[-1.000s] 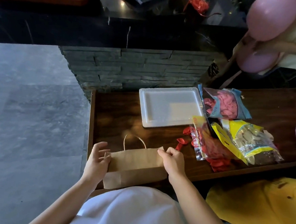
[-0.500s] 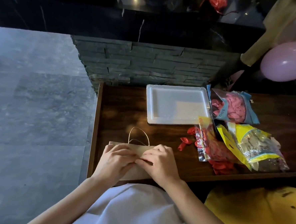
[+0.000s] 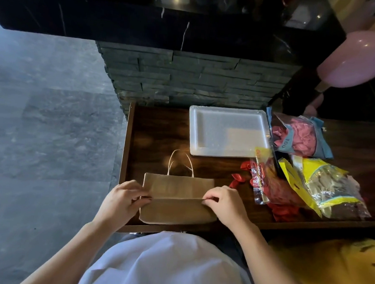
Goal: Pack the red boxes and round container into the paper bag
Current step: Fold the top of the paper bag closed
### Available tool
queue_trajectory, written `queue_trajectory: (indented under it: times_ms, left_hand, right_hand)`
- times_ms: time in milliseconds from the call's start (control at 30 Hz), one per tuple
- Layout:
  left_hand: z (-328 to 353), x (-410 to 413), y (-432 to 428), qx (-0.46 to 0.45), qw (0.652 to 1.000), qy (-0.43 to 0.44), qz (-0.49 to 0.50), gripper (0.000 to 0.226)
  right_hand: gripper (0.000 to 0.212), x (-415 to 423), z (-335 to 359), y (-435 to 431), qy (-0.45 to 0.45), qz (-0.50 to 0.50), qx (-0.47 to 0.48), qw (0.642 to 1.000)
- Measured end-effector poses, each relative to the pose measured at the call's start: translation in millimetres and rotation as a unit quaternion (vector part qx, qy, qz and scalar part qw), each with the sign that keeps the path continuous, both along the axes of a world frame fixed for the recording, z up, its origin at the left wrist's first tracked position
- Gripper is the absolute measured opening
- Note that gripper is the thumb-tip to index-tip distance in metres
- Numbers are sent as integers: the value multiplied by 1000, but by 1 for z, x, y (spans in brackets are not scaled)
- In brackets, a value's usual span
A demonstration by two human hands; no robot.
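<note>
The brown paper bag (image 3: 177, 198) lies flat and folded on the near edge of the wooden table (image 3: 156, 140), its twisted paper handle (image 3: 181, 163) pointing away from the person. The left hand (image 3: 121, 200) pinches the bag's left edge at the fold line, and the right hand (image 3: 226, 204) pinches the right edge at the same crease; both are closed on paper.

The step in hand looks like opening the bag so it can stand. To do it well, the fingers should hold only the upper layer and draw it up and apart evenly on both sides, so the paper does not tear at the crease; then the folded base needs pushing flat from inside before anything goes in.

No red boxes or round container are visible. On the table there are only a white foam tray (image 3: 227, 132), a packet of pink balloons (image 3: 299, 135), a yellow packet (image 3: 324, 187), a clear packet of red balloons (image 3: 267, 186) and loose red balloons (image 3: 238, 180) beside it. A pink inflated balloon (image 3: 356, 57) hangs at upper right.
</note>
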State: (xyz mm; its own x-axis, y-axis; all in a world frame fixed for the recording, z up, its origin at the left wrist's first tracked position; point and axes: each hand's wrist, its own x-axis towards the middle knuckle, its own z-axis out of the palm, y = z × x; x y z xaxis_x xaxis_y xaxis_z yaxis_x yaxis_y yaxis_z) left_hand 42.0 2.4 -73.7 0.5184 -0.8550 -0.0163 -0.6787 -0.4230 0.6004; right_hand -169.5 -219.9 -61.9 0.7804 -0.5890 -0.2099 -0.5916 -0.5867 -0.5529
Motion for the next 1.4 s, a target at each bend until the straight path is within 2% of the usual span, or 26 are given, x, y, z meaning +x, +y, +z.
queue_trajectory:
  times_ms: [100,167,267,433,533,633,767,833,933,1033,1133,1200,1300,1400]
  left_hand:
    - [-6,6,6,-22,999,28,18,12]
    - [-6,7,3,-34,994,90,51,16]
    - [-8,9,-2,-18,977,201,76,32]
    - [-23,12,-4,2,926,373,63,40]
    - [-27,7,-4,-34,894,439,81,50]
    - [-28,0,-1,-71,888,442,103,57]
    - [-34,-11,5,-107,890,426,126,47]
    - [-36,-17,4,-143,868,456,137,35]
    - [-38,-31,-3,-173,840,487,168,34]
    - [-38,-46,-11,-182,852,446,205,39]
    - [-36,-54,-20,-184,847,439,236,46]
    - [-38,-58,-23,-188,843,432,258,49]
    - [-41,-61,-26,-181,845,413,288,51]
    - [-40,-68,-27,-181,831,411,328,52]
  right_hand:
    - [5,-10,-7,-3,-32,-53,34,998]
    - [6,-12,-11,-3,-65,-99,71,991]
    - [8,-15,-18,-4,-53,-149,159,975]
    - [17,-18,-29,9,-63,-207,328,919]
    - [17,-19,-36,16,-90,-250,370,890]
    - [22,-20,-38,23,-105,-280,382,874]
    - [23,-20,-45,29,-130,-324,397,849]
    - [29,-17,-48,30,-143,-344,408,833]
    - [33,-5,-47,31,-158,-338,443,815]
    - [34,2,-47,31,-153,-320,439,825]
    - [36,1,-50,24,-138,-262,398,868]
    - [38,1,-53,19,-141,-224,383,885]
    - [40,5,-57,16,-158,-232,419,864]
    - [38,5,-48,17,-165,-238,448,846]
